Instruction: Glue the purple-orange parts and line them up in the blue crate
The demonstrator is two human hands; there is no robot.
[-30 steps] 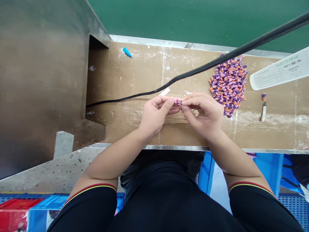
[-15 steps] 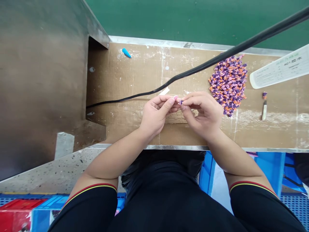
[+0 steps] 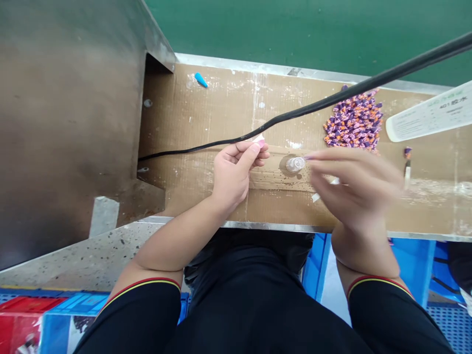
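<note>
So the left hand point(image 3: 236, 172) has its thumb and fingers closed, pinching a tiny pink-tipped piece point(image 3: 260, 143) just below the cable point(image 3: 191, 150). The right hand point(image 3: 354, 189) is a total blur, fingers maybe loosely open, so can't tell if it's gripping anything. Its fingertips are just beside a small clear bottle point(image 3: 295, 164) on the cardboard point(image 3: 206, 103). Off to the right sits a pile of purple-and-orange pieces point(image 3: 354, 120), near a glue card point(image 3: 429, 112).
</note>
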